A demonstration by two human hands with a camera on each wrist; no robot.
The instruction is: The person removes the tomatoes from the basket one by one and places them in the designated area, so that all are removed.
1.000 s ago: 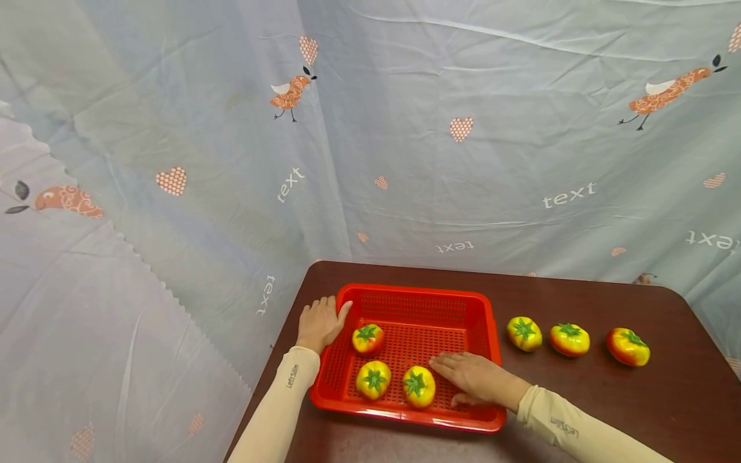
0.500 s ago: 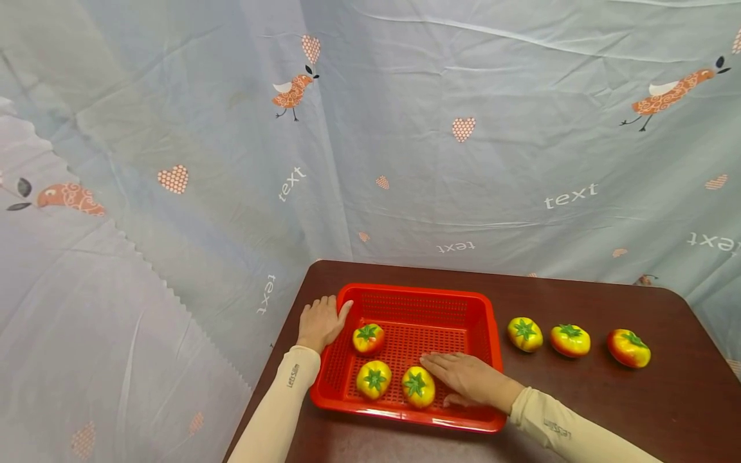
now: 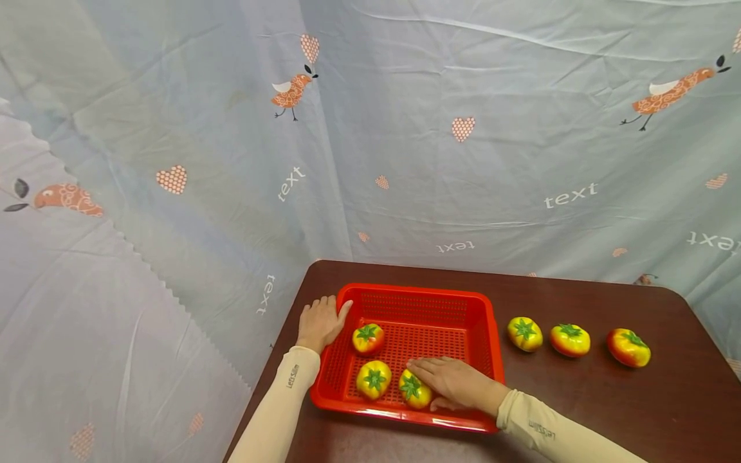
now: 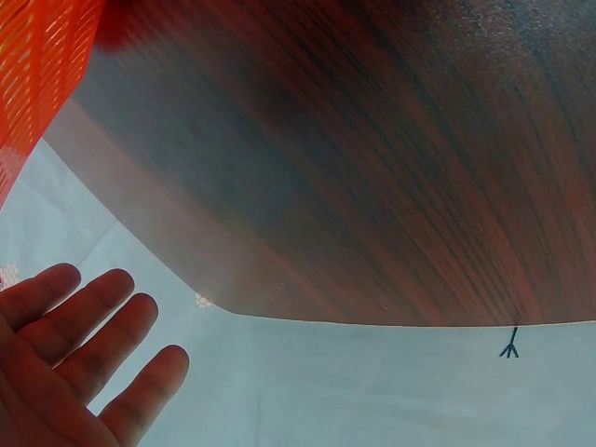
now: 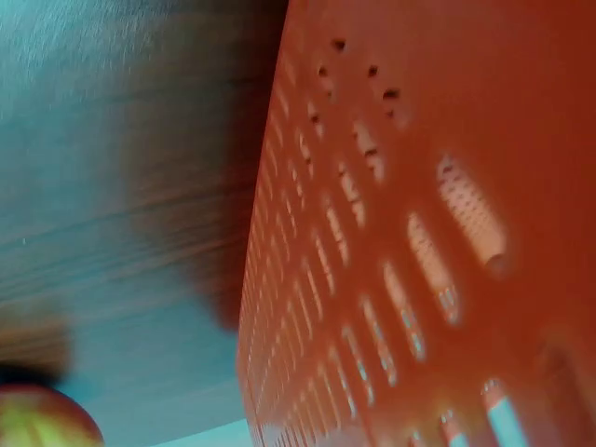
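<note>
Inside a red plastic basket point(image 3: 405, 290) lie three shiny yellow-red tomatoes with green leafy tops: one tomato point(image 3: 368, 339) at the back left, one point(image 3: 374, 379) at the front left and one point(image 3: 415, 390) at the front middle. My right hand point(image 3: 460, 384) reaches over the basket's right side, its fairly straight fingers against the front-middle tomato. At the basket's left rim rests my left hand point(image 3: 320, 323), thumb over the edge. In the left wrist view the left fingers point(image 4: 102, 340) stretch out loosely. The right wrist view shows only the basket wall point(image 5: 372, 233), hiding the right hand.
Right of the basket, three more tomatoes stand in a row on the dark wooden table point(image 3: 579, 405): the near one point(image 3: 525, 334), the middle one point(image 3: 570, 340) and the far one point(image 3: 628, 348). A patterned curtain point(image 3: 405, 141) hangs behind and to the left.
My right hand has moved left inside the basket and now meets the front-middle tomato, which has shifted slightly left. My left hand and the basket have not moved.
</note>
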